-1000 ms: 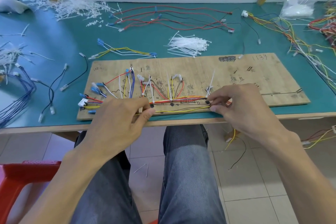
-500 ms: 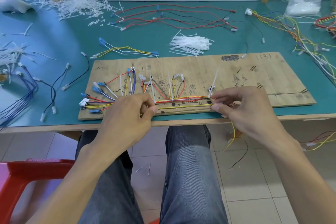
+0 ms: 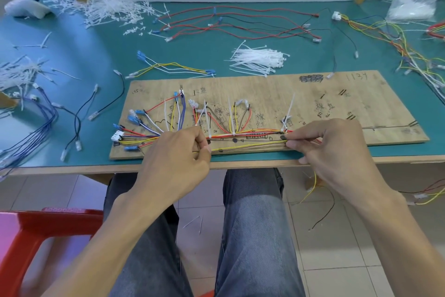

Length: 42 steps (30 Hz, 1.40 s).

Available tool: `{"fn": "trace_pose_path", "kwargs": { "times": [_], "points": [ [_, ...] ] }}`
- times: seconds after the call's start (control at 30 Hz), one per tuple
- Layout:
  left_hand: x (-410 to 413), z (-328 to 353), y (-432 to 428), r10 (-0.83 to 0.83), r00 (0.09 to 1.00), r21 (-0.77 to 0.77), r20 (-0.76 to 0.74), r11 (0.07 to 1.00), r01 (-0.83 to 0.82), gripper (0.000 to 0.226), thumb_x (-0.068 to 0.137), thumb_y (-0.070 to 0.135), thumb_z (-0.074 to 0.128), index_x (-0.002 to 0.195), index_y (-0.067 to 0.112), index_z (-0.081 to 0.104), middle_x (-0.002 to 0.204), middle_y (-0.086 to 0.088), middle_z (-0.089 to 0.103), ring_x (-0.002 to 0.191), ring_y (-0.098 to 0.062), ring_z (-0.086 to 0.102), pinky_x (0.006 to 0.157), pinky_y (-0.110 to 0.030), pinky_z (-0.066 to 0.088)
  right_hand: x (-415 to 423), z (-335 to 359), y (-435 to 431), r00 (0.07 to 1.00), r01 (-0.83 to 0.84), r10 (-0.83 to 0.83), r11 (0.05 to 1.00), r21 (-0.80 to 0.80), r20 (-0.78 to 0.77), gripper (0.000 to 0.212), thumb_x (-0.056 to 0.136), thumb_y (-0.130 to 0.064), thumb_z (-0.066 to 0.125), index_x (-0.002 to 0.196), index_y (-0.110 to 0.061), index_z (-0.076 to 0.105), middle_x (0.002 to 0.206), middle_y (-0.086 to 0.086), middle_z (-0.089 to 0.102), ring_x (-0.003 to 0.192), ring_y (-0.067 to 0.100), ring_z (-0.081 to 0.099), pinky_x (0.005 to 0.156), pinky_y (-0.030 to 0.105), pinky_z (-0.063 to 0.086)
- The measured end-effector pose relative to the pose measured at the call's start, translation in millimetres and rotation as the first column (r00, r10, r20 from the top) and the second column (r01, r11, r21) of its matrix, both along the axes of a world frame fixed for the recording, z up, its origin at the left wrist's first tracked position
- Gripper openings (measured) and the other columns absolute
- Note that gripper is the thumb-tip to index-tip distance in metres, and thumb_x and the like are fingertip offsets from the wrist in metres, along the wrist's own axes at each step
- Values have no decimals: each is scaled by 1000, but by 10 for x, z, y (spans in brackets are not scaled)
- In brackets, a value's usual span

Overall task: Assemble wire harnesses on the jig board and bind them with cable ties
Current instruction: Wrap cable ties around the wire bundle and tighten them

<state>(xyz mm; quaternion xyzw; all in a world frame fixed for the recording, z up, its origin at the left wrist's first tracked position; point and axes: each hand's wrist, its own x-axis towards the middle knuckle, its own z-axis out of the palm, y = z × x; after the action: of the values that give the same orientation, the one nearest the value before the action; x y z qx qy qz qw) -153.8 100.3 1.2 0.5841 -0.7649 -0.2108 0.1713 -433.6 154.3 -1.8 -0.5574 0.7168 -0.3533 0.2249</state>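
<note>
A wooden jig board (image 3: pixel 313 99) lies on the green table near its front edge. On its left half a harness of red, yellow, blue and white wires (image 3: pixel 240 131) fans out and runs along the board, with white cable ties (image 3: pixel 287 113) standing up from the bundle. My left hand (image 3: pixel 178 152) pinches a thin yellow and brown wire pair (image 3: pixel 248 147) at its left end. My right hand (image 3: pixel 330 145) pinches the same pair at its right end, so it stretches taut along the board's front edge.
A heap of loose white cable ties (image 3: pixel 257 59) lies just behind the board. Red and black wires (image 3: pixel 240 22) spread at the back, mixed wires (image 3: pixel 397 39) at the right, blue wires (image 3: pixel 31 128) at the left. A red stool (image 3: pixel 36 231) stands at lower left.
Both hands drew the yellow and brown pair slightly toward the board's front edge and pulled it straighter. The view shifted a little.
</note>
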Motion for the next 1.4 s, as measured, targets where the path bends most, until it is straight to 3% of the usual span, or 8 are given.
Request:
{"fn": "trace_pose_path", "kwargs": {
  "times": [0.13,0.33,0.43,0.77,0.93,1.13,1.27,1.4],
  "points": [
    [-54,-18,49,52,998,-77,34,996,-49,20,89,42,65,74,31,56,53,8,52,63,-16,56,60,-35,49,28,52,-30,981,-70,67,997,-11,-182,12,84,-8,87,94,-15,86,93,-7,69,84,11,64,73,40,61],
    [-75,-74,37,84,995,-121,57,990,-77,35,91,59,64,73,31,54,55,5,55,67,-20,58,62,-36,50,20,80,-68,948,-57,69,997,46,-311,11,87,-18,86,98,-18,86,91,-4,74,84,16,66,79,30,52],
    [-80,-88,30,100,994,-131,55,987,-92,36,88,59,67,70,30,54,56,7,55,67,-20,56,59,-34,44,1,109,-82,919,-61,94,993,97,-384,15,87,-24,86,101,-21,86,97,-1,77,94,23,67,85,39,50],
    [-66,-126,-3,126,992,-87,-6,988,-126,35,84,56,76,67,31,57,53,10,52,62,-9,54,55,-30,40,-31,162,-13,746,-280,271,956,82,-608,20,98,-35,71,106,-22,83,96,-4,69,86,28,66,67,44,53],
    [-50,-149,-24,148,986,-54,-77,987,-152,34,81,53,81,64,31,61,47,12,49,53,-6,48,53,-27,35,-123,114,51,855,-273,196,957,-95,-481,3,90,-27,82,89,-24,84,86,-11,71,75,16,61,62,41,52],
    [-34,-150,-50,161,981,-5,-111,987,-162,33,81,53,82,63,31,65,51,20,54,52,-5,50,52,-26,36,-136,125,16,821,-311,228,947,-75,-523,11,84,-35,85,88,-26,86,91,-15,72,84,17,57,62,39,50],
    [-34,-159,-79,163,982,34,-99,986,-161,34,81,54,82,63,31,65,50,25,52,49,-3,46,53,-26,36,-282,304,-192,973,-224,216,969,-106,-78,11,83,-39,85,83,-28,84,86,-12,75,75,12,63,66,21,46],
    [-39,-164,-72,174,980,33,-91,985,-172,34,81,55,80,64,31,63,49,19,50,52,-6,43,53,-28,33,-374,379,-900,1000,-10,9,991,-132,-7,22,90,-50,78,82,-30,82,70,-15,73,59,-2,57,55,11,40]
  ]
}}
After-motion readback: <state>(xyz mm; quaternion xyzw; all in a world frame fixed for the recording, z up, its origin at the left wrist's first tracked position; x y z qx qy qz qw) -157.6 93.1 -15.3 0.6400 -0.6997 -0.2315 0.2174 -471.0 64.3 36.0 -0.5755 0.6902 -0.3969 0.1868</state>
